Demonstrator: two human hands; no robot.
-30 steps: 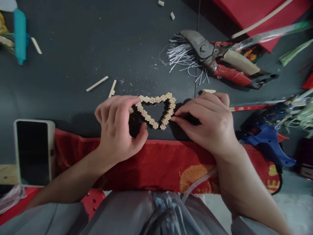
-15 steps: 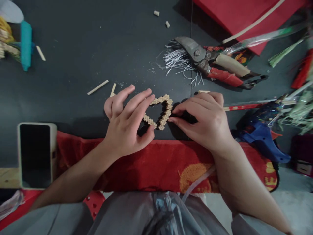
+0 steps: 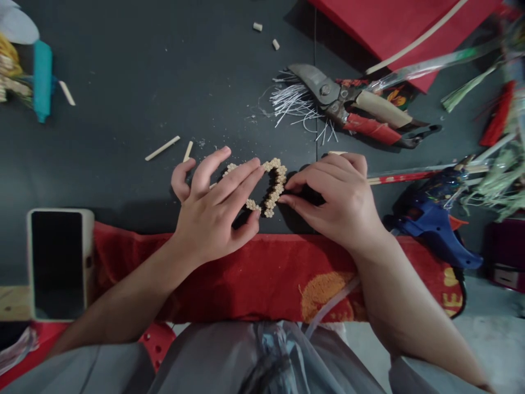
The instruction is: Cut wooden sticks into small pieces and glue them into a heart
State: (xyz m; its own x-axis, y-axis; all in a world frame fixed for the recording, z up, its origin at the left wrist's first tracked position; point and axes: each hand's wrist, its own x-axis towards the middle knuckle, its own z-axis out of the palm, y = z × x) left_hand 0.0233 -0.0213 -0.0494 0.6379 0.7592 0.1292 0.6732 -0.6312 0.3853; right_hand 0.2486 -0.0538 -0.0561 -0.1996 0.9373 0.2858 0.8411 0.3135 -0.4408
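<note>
A heart-shaped outline of small pale bead-like pieces (image 3: 279,180) stands on the dark table, partly hidden by my left hand (image 3: 219,202). That hand spans the left half, with index and middle fingertips at the top dip and the thumb at the lower point; its other fingers are spread. My right hand (image 3: 334,189) pinches at the outer right side, thumb and index fingertips against the beaded edge. Its other fingers are curled. Just beyond my left hand lie short pale sticks (image 3: 163,148).
Pruning shears (image 3: 340,101) lie beyond my right hand, over white strands (image 3: 293,101). A blue glue gun (image 3: 437,224) is at the right. A phone (image 3: 60,264) rests left of the red towel (image 3: 262,273). Red sheet (image 3: 369,33) and teal tool (image 3: 42,79) sit farther back.
My left index and middle fingers have shifted slightly right to the heart's top dip, exposing some of its upper left edge. The right hand stays at the right side.
</note>
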